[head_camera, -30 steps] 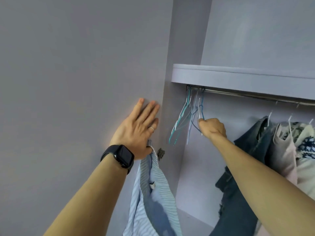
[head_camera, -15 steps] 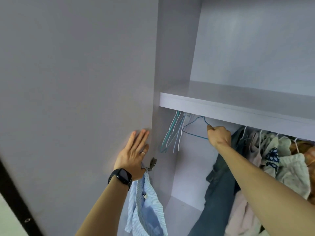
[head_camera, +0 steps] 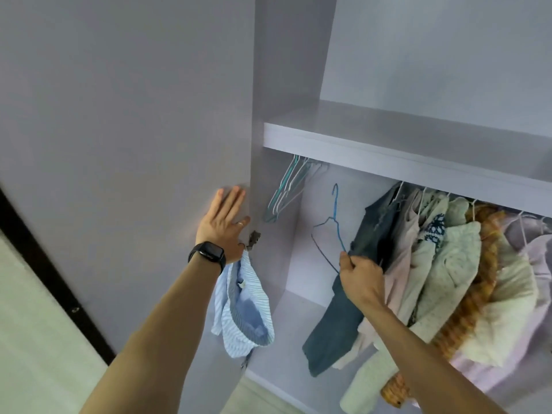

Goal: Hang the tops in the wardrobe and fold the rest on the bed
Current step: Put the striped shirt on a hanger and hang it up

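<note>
Head view: my right grip (head_camera: 360,276) pinches the lower wire of a blue wire hanger (head_camera: 336,222). The hanger is off the rail, hook up, between the bunch of empty hangers (head_camera: 286,189) and the hung clothes (head_camera: 442,258). My left grip (head_camera: 222,222) lies with its fingers flat on the wardrobe door (head_camera: 119,144). The blue striped top (head_camera: 242,309) dangles from under its heel, seemingly caught by a thumb I cannot see. I would bring hanger and top together clear of the door. Then I would feed one hanger shoulder through the neck, then the other, keeping the hook off the denim.
</note>
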A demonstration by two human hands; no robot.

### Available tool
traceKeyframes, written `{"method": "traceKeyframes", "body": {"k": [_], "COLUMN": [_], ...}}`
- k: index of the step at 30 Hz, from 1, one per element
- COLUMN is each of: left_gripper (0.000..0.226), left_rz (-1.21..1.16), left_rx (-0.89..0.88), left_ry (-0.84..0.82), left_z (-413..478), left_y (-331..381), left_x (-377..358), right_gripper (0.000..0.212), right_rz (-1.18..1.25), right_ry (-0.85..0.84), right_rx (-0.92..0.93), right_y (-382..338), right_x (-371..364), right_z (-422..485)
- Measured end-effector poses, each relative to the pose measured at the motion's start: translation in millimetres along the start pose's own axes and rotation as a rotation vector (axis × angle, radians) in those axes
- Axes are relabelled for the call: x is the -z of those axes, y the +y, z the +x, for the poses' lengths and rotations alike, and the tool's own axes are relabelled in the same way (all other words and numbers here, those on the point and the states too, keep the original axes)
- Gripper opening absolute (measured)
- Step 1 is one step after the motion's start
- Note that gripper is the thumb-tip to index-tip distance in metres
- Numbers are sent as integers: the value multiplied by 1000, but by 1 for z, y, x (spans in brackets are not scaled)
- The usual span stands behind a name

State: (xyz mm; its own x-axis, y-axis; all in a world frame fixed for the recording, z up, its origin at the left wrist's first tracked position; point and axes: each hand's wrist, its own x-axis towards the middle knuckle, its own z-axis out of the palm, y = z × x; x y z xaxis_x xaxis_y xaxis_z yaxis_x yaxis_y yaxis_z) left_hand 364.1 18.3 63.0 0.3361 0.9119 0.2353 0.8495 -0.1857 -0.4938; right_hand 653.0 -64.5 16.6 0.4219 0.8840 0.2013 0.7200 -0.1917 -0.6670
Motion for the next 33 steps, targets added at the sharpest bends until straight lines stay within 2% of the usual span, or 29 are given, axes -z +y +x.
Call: {"method": "traceKeyframes", "body": {"k": [4, 6, 8, 11, 15, 18, 21, 23, 25, 27, 29, 31, 33], "left_gripper": [41, 36, 45, 67, 32, 41, 54, 61, 62, 51, 44, 66, 71], "left_rz": [-315, -547, -662, -708, -919, -833, -730, -691, -654, -650, -705, -786, -866], "left_rx": [-17, 40, 32, -132, -153, -186, -382, -441, -477, -456, -389, -306, -149], "left_ry": [-93, -178, -191, -201, -154, -60, 29, 21, -13, -72, -191, -236, -172], "left_z": [-16, -32, -49, -76, -105, -127, -151, -162, -171, -175, -173, -172, -171], "left_y": [19, 32, 44, 65, 79, 88, 98, 103, 110, 114, 114, 112, 108], "left_x": [15, 21, 21, 24, 18, 17, 15, 15, 12, 10, 13, 21, 25], "right_gripper": [57, 59, 63, 57, 40, 17, 15, 22, 40, 40, 37, 41, 45], "right_rz": [188, 321, 420, 530, 551, 482, 586, 823, 1068, 1124, 1022, 847, 852], "right_ry": [-90, -95, -112, -181, -206, -338, -573, -617, -640, -641, -597, -481, -340], "right_rx": [-23, -32, -23, -40, -15, 0, -120, -329, -547, -644, -674, -648, -662], "right_y": [18, 32, 41, 56, 81, 97, 95, 82, 69, 56, 44, 35, 33], "right_x": [38, 55, 65, 68, 57, 43, 33, 33, 35, 37, 36, 39, 44], "right_z": [-68, -99, -126, -160, -190, -209, -210, -199, -182, -165, -151, -145, -147]}}
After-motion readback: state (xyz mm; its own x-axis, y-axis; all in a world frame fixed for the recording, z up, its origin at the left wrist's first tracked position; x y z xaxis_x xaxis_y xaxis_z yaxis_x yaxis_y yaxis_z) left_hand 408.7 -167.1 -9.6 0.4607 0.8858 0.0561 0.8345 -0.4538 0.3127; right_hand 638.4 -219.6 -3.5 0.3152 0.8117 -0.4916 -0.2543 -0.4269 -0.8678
